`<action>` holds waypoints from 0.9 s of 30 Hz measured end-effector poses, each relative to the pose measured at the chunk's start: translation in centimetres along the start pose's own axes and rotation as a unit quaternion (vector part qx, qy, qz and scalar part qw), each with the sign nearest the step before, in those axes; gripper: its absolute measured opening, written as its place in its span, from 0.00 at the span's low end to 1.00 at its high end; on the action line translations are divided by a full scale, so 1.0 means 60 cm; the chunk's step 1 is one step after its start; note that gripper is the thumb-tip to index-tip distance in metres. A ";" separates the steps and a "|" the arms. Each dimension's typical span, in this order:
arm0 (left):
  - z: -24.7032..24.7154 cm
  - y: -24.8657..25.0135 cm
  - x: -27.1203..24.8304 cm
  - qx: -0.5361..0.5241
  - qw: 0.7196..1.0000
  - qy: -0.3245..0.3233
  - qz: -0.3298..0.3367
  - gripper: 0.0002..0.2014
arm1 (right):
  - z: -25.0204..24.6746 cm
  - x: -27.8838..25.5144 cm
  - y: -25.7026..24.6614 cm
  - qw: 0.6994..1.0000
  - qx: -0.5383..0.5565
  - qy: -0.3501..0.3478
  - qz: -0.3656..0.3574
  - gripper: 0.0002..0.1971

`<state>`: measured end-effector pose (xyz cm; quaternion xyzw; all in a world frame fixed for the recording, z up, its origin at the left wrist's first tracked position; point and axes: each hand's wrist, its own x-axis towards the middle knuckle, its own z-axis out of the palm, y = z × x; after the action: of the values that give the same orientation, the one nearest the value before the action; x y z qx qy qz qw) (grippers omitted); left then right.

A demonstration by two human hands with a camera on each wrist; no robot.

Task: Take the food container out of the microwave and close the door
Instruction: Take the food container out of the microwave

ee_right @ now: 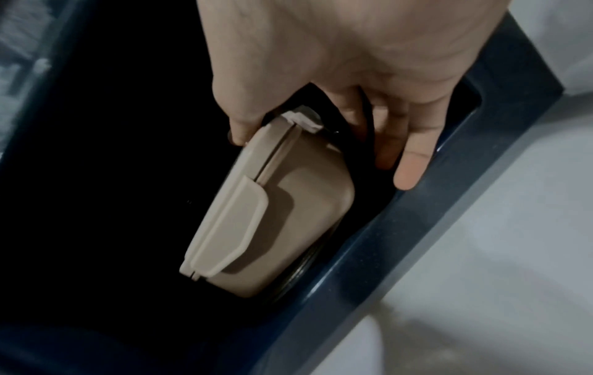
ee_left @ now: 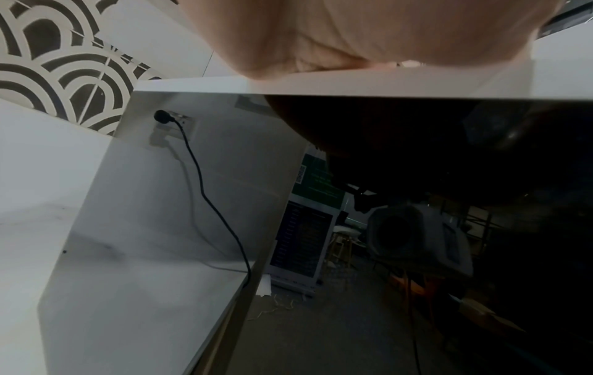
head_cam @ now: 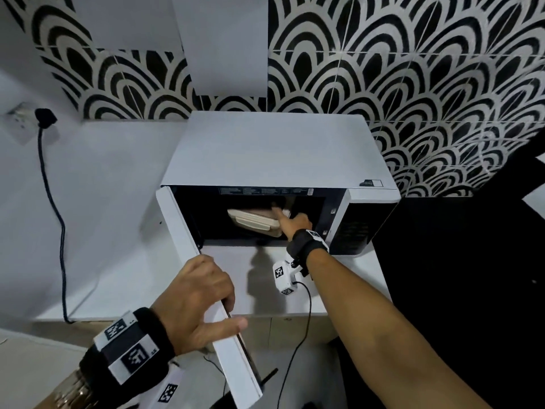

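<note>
- Scalloped black-and-white tiles [head_cam: 413,84] are seen behind the microwave [head_cam: 274,152], which is sat on a white counter [head_cam: 112,231].
- Its door [head_cam: 188,255] is swung open and gripped along the top edge by the left hand [head_cam: 197,302], fingers curled over.
- Inside the microwave, the beige container [ee_right: 273,215] is pinched at its near end by the right hand [ee_right: 353,63], thumb on lid.

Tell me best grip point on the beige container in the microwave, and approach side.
Take the food container by its right-hand short end, reaching straight in through the open front, thumb on the lid and fingers under the base. It lies flat and lengthwise across the cavity, so that end sits nearest the right hand, which is already there. The side clip flap looks a poor hold: it may unlatch.
</note>
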<state>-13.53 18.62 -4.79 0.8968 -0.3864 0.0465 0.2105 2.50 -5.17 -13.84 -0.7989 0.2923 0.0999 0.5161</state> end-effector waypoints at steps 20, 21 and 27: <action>-0.005 -0.005 -0.015 -0.031 0.999 -0.015 -0.016 0.21 | 0.012 -0.024 -0.035 0.963 0.220 -0.092 0.126 0.17; -0.005 -0.005 -0.015 -0.031 0.999 -0.015 -0.017 0.21 | 0.009 -0.025 -0.035 0.966 0.212 -0.091 0.115 0.23; -0.008 -0.010 -0.024 -0.039 0.999 -0.006 -0.019 0.21 | -0.002 -0.044 -0.037 0.965 0.222 -0.081 0.110 0.22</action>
<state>-14.08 20.16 -4.90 0.8954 -0.3722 0.0218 0.2436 1.58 -3.67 -10.85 -0.6165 0.3510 0.1530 0.6880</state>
